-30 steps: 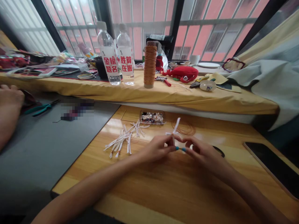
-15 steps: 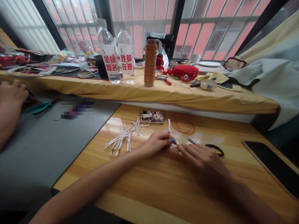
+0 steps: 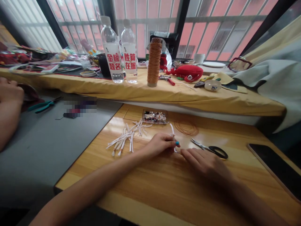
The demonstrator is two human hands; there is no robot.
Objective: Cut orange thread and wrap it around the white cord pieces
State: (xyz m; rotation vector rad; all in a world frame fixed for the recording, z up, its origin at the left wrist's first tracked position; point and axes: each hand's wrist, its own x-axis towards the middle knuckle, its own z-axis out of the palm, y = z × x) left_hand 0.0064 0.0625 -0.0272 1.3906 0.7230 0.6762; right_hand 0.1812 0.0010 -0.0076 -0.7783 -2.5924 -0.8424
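Observation:
My left hand (image 3: 162, 144) rests on the wooden table (image 3: 164, 191) and pinches a short white strip (image 3: 172, 130) that sticks up between its fingertips. My right hand (image 3: 205, 161) lies beside it, fingers pressed together on the tabletop right at the strip's lower end; whether it grips anything is hidden. A heap of several white strips (image 3: 127, 137) lies to the left. A clear tray of small beads (image 3: 154, 116) sits beyond the hands. A coil of thin orange thread (image 3: 187, 128) and black-handled scissors (image 3: 210, 148) lie to the right.
A raised ledge with a yellow cloth (image 3: 150, 91) carries two water bottles (image 3: 115, 53), an orange thread spool (image 3: 154, 62) and a red pouch (image 3: 188, 72). A phone (image 3: 275, 166) lies at right. Another person's arm (image 3: 8, 103) and teal pliers (image 3: 44, 104) are on the grey mat at left.
My hands came down from a raised two-handed hold to the tabletop. The right hand shifted off the strip's top and lies flat, uncovering the scissors. The strip now stands in my left fingers.

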